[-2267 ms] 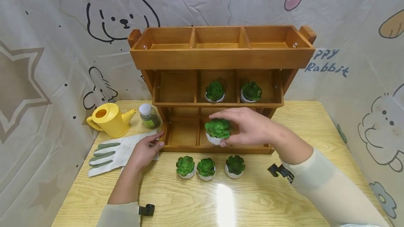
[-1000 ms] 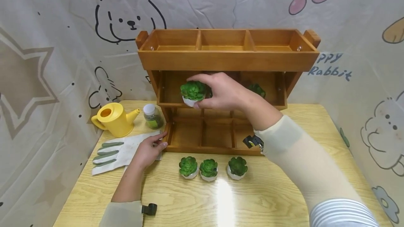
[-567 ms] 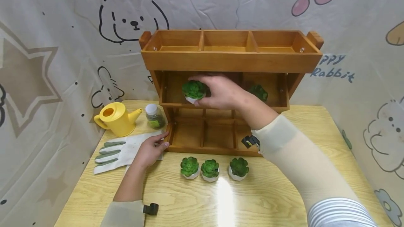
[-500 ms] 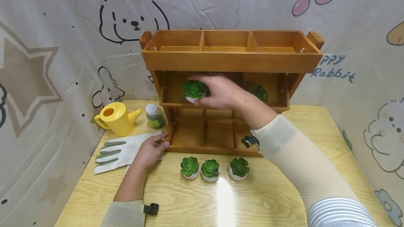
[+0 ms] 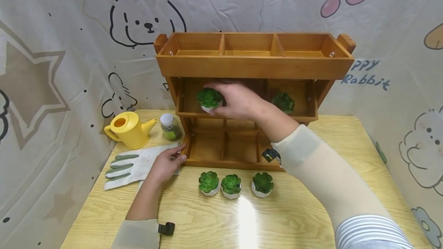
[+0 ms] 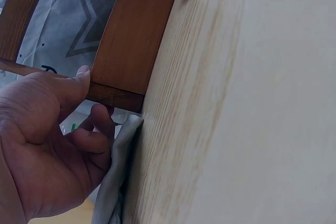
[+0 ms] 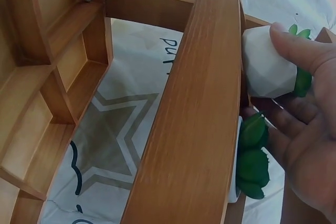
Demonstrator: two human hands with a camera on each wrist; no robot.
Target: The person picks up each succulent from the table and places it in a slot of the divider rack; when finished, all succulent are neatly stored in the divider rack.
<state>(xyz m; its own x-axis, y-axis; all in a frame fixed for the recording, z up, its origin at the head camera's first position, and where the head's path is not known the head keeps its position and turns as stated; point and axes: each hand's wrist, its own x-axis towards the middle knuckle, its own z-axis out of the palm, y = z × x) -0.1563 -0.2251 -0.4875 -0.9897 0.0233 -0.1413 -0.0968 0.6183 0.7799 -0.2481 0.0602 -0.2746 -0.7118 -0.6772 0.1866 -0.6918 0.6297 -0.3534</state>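
Observation:
My right hand (image 5: 238, 101) grips a potted succulent (image 5: 209, 98) at the left compartment of the middle tier of a wooden three-tier shelf (image 5: 254, 67). In the right wrist view its faceted white pot (image 7: 266, 65) is by the tier's front board, thumb on the pot. Close below the fingers there, another succulent (image 7: 253, 157) sits behind the board; my hand hides it in the head view. A further succulent (image 5: 283, 102) stands in the right compartment. My left hand (image 5: 165, 164) pinches the shelf's lower left front corner, thumb against the wood (image 6: 126, 45).
Three potted succulents, left (image 5: 209, 183), middle (image 5: 230, 185) and right (image 5: 262, 183), stand on the table (image 5: 194, 218) before the shelf. Left of the shelf are a yellow watering can (image 5: 129, 131), a white-lidded jar (image 5: 170, 128) and a white-and-green glove (image 5: 135, 164).
My right hand has carried the succulent from before the lowest tier up and left to the middle tier's left compartment, lately edging slightly left. The left hand keeps its hold on the shelf.

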